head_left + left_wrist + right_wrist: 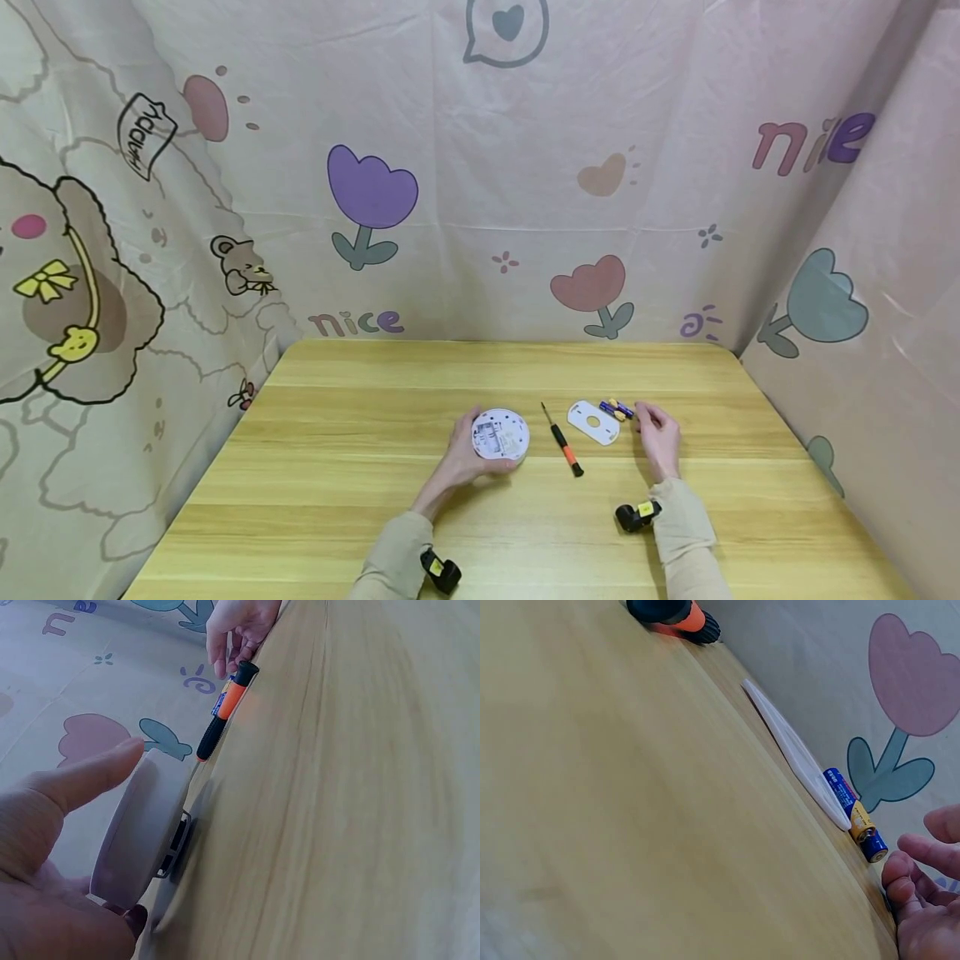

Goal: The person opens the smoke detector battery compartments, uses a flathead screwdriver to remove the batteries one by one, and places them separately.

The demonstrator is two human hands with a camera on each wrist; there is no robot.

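Note:
My left hand (467, 454) grips a round white smoke detector (501, 435) by its rim, thumb on one side and fingers on the other. Its back, with a label and a battery compartment, faces up in the head view. From the left wrist, the detector (139, 825) appears edge-on close over the table, a small dark-and-metal part jutting from its side. My right hand (657, 433) hovers just right of several blue-and-yellow batteries (617, 409). Its fingers (900, 876) are loosely bent near the batteries' ends, with nothing visible between them.
A white oblong plate (593, 422) with a round centre hole lies flat beside the batteries. Between it and the detector lies a black-and-orange screwdriver (566, 450), tip pointing away. The wooden table (337, 467) meets a printed curtain (480, 167) at the back.

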